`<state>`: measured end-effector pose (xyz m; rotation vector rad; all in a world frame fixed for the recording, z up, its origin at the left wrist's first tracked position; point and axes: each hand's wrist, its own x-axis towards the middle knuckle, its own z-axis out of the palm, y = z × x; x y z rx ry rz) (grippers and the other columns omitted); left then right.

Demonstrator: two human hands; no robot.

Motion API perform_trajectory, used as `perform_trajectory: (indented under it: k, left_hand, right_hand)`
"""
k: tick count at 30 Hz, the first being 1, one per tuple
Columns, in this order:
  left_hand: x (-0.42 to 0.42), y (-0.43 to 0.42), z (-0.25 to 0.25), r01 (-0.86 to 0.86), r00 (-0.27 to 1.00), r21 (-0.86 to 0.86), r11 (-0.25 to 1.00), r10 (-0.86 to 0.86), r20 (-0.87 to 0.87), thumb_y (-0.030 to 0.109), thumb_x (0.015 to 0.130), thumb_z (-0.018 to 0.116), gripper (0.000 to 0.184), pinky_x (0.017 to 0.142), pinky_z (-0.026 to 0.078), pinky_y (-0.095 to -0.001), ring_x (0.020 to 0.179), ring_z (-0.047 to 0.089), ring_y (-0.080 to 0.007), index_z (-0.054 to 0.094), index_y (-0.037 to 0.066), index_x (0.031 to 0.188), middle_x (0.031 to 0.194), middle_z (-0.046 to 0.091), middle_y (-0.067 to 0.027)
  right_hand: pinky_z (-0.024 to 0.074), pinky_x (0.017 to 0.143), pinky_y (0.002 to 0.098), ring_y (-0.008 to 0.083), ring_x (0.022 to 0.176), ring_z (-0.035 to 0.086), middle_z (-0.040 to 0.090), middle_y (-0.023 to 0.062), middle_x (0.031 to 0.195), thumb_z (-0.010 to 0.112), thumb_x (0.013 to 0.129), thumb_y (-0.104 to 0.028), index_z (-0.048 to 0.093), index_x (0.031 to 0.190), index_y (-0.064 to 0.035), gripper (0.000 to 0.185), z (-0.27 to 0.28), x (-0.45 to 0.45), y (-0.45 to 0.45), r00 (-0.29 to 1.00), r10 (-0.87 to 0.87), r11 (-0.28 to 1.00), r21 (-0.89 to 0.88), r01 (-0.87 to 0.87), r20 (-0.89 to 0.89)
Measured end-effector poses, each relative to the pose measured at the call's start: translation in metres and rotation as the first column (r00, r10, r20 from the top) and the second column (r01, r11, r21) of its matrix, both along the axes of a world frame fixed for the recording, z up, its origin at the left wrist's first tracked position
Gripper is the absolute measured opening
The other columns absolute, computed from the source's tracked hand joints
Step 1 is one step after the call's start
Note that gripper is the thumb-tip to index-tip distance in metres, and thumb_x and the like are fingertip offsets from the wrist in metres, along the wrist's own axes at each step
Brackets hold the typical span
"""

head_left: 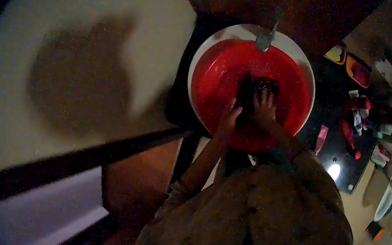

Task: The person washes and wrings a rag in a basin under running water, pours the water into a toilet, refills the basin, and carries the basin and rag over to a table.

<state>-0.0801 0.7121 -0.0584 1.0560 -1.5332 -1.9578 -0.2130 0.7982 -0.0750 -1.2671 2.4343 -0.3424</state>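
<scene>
A red basin [211,87] rests in a round white sink [201,50], below a metal faucet [263,43]. A dark object, perhaps cloth, [246,92] lies inside the basin; its shape is hard to make out in the dim light. My left hand [229,116] is at the left edge of this dark item, thumb apart from the fingers. My right hand [264,108] reaches over it from the right, with its fingers spread and pressing on its top.
On the dark counter [330,91] to the right stand an orange container [358,71], a yellow container [336,53], a pink tube [321,139] and several small bottles and tubes. A wall is at the left.
</scene>
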Motion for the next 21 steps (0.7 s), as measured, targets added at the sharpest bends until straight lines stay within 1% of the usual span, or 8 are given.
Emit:
perform_trajectory:
  k: [2,5,8,12,13,14,18,21]
  left_hand:
    - [-0.010,-0.016,-0.006,0.013,1.000,-0.027,1.000,-0.014,-0.017,0.023,0.085,0.052,0.054,0.101,0.026,-0.0330,0.120,0.036,-0.0228,0.033,-0.002,0.129,0.130,0.039,-0.0152]
    - [-0.020,-0.044,-0.039,0.008,0.995,-0.039,0.999,-0.012,-0.101,0.025,0.085,0.051,0.053,0.100,0.028,-0.0319,0.119,0.037,-0.0235,0.034,-0.001,0.128,0.129,0.040,-0.0140]
    - [-0.022,-0.064,-0.020,0.039,0.999,0.160,0.986,-0.037,-0.014,0.026,0.085,0.050,0.053,0.099,0.028,-0.0318,0.120,0.036,-0.0248,0.033,0.003,0.130,0.130,0.039,-0.0119]
    - [-0.035,-0.070,0.028,-0.039,0.987,0.563,0.826,-0.058,0.153,0.026,0.087,0.046,0.056,0.097,0.031,-0.0308,0.119,0.036,-0.0259,0.024,0.009,0.135,0.135,0.032,-0.0100]
    - [-0.035,-0.063,0.018,-0.031,0.986,0.562,0.826,-0.066,0.152,0.026,0.087,0.046,0.056,0.097,0.031,-0.0308,0.119,0.036,-0.0259,0.024,0.009,0.135,0.135,0.032,-0.0100]
    - [-0.033,-0.058,0.001,0.156,0.969,0.294,0.943,-0.204,0.138,0.027,0.087,0.044,0.057,0.094,0.034,-0.0316,0.118,0.037,-0.0262,0.020,0.009,0.136,0.135,0.030,-0.0109]
    - [-0.025,-0.059,-0.039,0.457,0.871,-0.498,0.737,-0.484,0.084,0.033,0.089,0.038,0.055,0.090,0.039,-0.0336,0.117,0.039,-0.0241,0.023,0.007,0.135,0.132,0.034,-0.0127]
    - [-0.024,-0.061,-0.023,0.515,0.845,-0.194,0.835,-0.533,-0.048,0.033,0.089,0.039,0.052,0.091,0.038,-0.0335,0.116,0.040,-0.0226,0.027,0.007,0.132,0.129,0.037,-0.0117]
  right_hand:
    - [0.0249,0.098,0.0564,0.0360,0.131,0.013,0.014,0.0140,0.143,0.059,0.075,-0.036,0.027,0.135,-0.0148,0.071,-0.026,0.003,-0.015,0.739,0.472,0.881,0.215,-0.422,-0.481]
    - [0.0248,0.100,0.0524,0.0322,0.132,0.014,0.015,0.0125,0.143,0.059,0.075,-0.032,0.024,0.136,-0.0176,0.072,0.090,-0.011,-0.050,0.891,0.451,0.806,0.404,-0.432,0.053]
    - [0.0262,0.101,0.0486,0.0301,0.130,0.021,0.020,0.0117,0.141,0.060,0.074,-0.025,0.024,0.136,-0.0197,0.072,-0.001,0.018,-0.039,0.918,0.290,0.951,0.193,-0.243,-0.271]
    - [0.0276,0.100,0.0493,0.0312,0.127,0.025,0.023,0.0120,0.140,0.062,0.072,-0.019,0.025,0.136,-0.0203,0.074,0.074,0.002,-0.042,0.909,0.409,0.900,0.201,-0.387,-0.080]
    - [0.0289,0.100,0.0475,0.0316,0.126,0.028,0.026,0.0136,0.138,0.061,0.072,-0.017,0.028,0.134,-0.0186,0.071,0.067,0.003,-0.037,0.993,0.113,0.977,0.186,-0.105,-0.030]
    - [0.0303,0.099,0.0457,0.0320,0.124,0.031,0.030,0.0152,0.135,0.060,0.071,-0.015,0.031,0.133,-0.0169,0.068,0.057,0.005,-0.035,0.980,-0.199,0.964,0.188,0.190,0.028]
    - [0.0341,0.097,0.0402,0.0330,0.117,0.039,0.038,0.0185,0.126,0.057,0.072,-0.016,0.039,0.127,-0.0119,0.058,0.018,0.014,-0.036,0.805,-0.284,0.830,-0.287,0.478,0.520]
    - [0.0373,0.092,0.0366,0.0336,0.110,0.044,0.045,0.0186,0.115,0.055,0.071,-0.016,0.045,0.121,-0.0087,0.051,0.073,0.031,-0.036,0.782,-0.103,0.726,-0.491,0.481,0.614]
